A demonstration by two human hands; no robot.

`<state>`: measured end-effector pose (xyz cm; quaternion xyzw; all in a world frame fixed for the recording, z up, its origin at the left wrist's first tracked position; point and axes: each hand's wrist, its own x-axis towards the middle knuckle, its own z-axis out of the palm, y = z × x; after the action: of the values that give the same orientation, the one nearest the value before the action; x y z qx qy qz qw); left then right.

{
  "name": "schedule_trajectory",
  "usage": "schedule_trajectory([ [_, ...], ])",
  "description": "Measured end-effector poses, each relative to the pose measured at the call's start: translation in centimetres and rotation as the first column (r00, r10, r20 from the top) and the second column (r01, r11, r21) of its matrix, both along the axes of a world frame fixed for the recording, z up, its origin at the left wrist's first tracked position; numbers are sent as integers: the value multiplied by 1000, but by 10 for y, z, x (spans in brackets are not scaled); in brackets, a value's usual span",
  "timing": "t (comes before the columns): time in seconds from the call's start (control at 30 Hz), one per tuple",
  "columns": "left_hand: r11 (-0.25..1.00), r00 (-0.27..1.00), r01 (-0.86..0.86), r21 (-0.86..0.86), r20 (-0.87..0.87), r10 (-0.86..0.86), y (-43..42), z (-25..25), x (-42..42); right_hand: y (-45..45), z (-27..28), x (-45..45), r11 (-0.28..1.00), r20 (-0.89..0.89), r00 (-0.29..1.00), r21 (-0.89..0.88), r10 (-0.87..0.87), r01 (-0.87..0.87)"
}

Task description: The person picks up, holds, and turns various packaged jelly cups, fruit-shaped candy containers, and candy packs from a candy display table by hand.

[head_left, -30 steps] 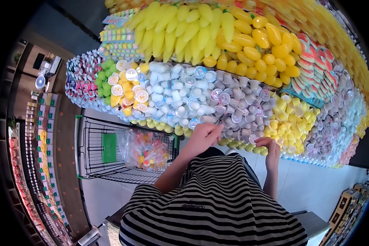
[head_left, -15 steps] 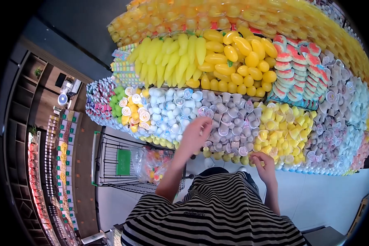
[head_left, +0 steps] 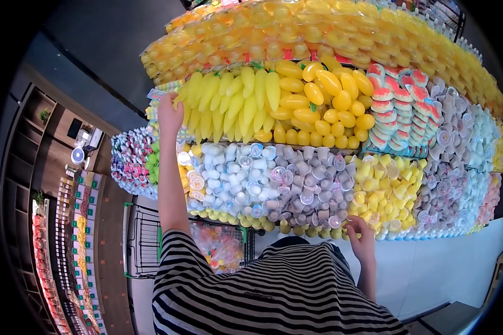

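Observation:
My left hand (head_left: pixel 171 114) is stretched out to the far left of the display. It is at the left end of a row of yellow banana-shaped packs (head_left: pixel 235 100), and its fingertips are too unclear to show a grip. Low at the front edge, beside the small yellow jelly cups (head_left: pixel 387 187), is my right hand (head_left: pixel 360 235), with loosely bent fingers apart and nothing visible in them. Between the hands lie pale blue-white cups (head_left: pixel 235 173) and greyish-purple cups (head_left: pixel 310 178).
Mango-shaped yellow packs (head_left: pixel 330 84) and red-and-white packs (head_left: pixel 399 106) fill the upper tier, below stacked amber packs (head_left: pixel 296 28). A shopping cart (head_left: pixel 142 240) holding a bag of colourful items (head_left: pixel 215 245) stands at my left. Shelves (head_left: pixel 84 240) line the left.
My left hand has moved from above the purple cups up and left to the banana-shaped packs. My right hand stays near the front edge. The view has shifted slightly.

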<state>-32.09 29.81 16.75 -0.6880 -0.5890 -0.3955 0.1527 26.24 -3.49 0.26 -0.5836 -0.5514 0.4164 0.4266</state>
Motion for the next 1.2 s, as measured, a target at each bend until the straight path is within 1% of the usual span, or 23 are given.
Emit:
schedule_trajectory([
  [0.1,1000,999,-29,8,-18,29,27,-13,-25,3,1,-15,1000,10,1000,-16,-8,9],
  [0.2,992,997,-13,-128,-73,4,42,-19,-38,9,2,-26,1000,40,999,-17,-8,9],
  [0.3,980,989,-131,-152,-86,119,40,-7,-24,13,2,-35,1000,47,999,-17,-6,7],
  [0.4,956,972,-190,-224,-180,151,55,-6,-32,15,0,-47,1000,48,999,-13,1,0],
  [0.5,909,902,-369,-196,-312,299,61,-11,-21,15,-1,-59,1000,45,999,-15,12,-11],
  [0.6,905,884,-390,-172,-345,315,65,-17,-18,14,-3,-66,999,41,999,-38,21,-19],
  [0.7,950,900,-299,-89,-358,249,68,-13,-18,13,-7,-70,999,33,999,-34,21,-20],
  [0.8,948,929,-280,-153,-291,228,64,0,1,13,-7,-72,999,30,999,-34,17,-16],
  [0.9,932,915,-321,-165,-308,261,80,-4,7,13,-1,-69,997,40,999,-69,30,-27],
  [1.0,916,939,-313,-252,-229,258,104,-5,2,13,6,-65,998,20,999,-63,26,-25],
  [1.1,914,933,-301,-270,-282,224,118,-5,1,7,0,-55,1000,30,999,16,-13,13],
  [1.2,946,926,-274,-175,-312,211,121,-6,4,3,1,-48,996,38,998,75,-52,50],
])
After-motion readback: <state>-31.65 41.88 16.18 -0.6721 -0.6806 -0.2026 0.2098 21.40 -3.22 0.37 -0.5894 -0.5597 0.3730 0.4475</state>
